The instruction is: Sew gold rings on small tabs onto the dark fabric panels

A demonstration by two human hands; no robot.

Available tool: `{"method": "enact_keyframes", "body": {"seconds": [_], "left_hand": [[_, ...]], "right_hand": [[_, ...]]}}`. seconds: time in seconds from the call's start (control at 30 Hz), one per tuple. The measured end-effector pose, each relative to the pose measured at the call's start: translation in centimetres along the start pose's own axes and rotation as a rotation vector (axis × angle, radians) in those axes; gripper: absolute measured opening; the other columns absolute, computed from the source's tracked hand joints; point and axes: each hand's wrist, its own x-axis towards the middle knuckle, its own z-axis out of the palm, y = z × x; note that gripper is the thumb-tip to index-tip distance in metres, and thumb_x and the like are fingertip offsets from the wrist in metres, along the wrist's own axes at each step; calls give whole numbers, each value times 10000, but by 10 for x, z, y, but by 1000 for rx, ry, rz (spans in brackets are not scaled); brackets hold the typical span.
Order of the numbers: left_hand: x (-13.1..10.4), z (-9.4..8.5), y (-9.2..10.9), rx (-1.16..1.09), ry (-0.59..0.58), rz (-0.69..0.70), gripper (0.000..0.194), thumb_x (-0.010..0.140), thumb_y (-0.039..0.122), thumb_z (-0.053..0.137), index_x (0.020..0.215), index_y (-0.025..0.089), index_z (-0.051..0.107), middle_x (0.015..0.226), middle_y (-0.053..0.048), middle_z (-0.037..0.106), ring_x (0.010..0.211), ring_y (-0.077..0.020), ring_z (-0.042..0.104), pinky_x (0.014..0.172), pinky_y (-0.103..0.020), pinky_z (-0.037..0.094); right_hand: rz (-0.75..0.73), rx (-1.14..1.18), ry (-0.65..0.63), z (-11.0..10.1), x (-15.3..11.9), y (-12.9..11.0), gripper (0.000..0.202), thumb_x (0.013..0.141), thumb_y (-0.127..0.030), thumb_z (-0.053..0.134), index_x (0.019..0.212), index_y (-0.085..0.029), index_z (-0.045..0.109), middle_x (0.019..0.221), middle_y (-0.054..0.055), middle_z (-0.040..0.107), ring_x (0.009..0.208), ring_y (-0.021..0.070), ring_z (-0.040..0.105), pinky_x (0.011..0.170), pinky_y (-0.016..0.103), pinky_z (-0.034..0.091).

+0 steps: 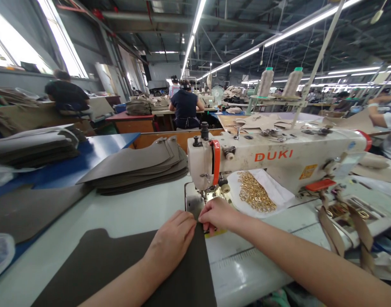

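Note:
A large dark grey-brown panel (119,260) lies on the pale sewing table, its upper right corner close to the needle area of a white sewing machine (240,149). My left hand (173,234) rests on that corner, fingers bent together and gripping the panel's edge. Just right of it, my right hand (214,213) is closed in a pinch at the same edge, below the machine's head. Whatever sits between the right fingertips is too small to make out. The two hands nearly touch.
Stacked dark panels (138,166) lie behind the left hand. Gold rings (256,192) sit on a white cloth (281,194) under the machine arm. At right are a tray (379,224) and hanging straps (331,230). People (185,104) sit farther back.

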Motion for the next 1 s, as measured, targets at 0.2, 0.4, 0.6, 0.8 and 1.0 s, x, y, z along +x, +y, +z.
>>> {"method": "enact_keyframes", "body": {"seconds": [0.2, 0.4, 0.6, 0.8, 1.0], "left_hand": [[4, 4, 1, 2, -27, 23, 222, 855, 74, 412, 723, 175, 560, 712, -29, 608, 691, -168, 572, 654, -281, 513], [5, 3, -1, -37, -35, -26, 182, 830, 70, 445, 729, 175, 555, 730, -30, 625, 699, -171, 584, 667, -294, 514], [5, 4, 1, -51, -1, -51, 178, 825, 78, 444, 730, 186, 549, 711, -22, 623, 689, -167, 592, 668, -292, 524], [5, 6, 1, -63, 26, -62, 171, 812, 74, 453, 729, 193, 543, 717, -19, 633, 689, -165, 602, 667, -286, 525], [5, 5, 1, -76, 25, -67, 176, 818, 78, 446, 740, 191, 556, 732, -22, 644, 701, -164, 610, 676, -290, 532]], "right_hand": [[-114, -175, 69, 0, -1, 1, 147, 734, -122, 593, 605, -167, 648, 486, -34, 623, 395, 92, 571, 418, 167, 430], [-391, -402, 266, -2, -23, 16, 134, 810, -156, 569, 824, -189, 699, 791, 32, 691, 776, 178, 625, 718, 273, 447], [-712, -665, 325, -1, -36, 37, 174, 896, -181, 502, 904, -194, 675, 833, 48, 630, 837, 185, 545, 743, 276, 401], [-813, -808, 382, 2, -33, 40, 192, 926, -190, 462, 856, -194, 640, 780, 23, 595, 789, 173, 519, 698, 268, 389], [-835, -803, 370, 1, -30, 40, 184, 923, -180, 465, 844, -190, 631, 780, 27, 594, 789, 174, 513, 696, 269, 387]]}}
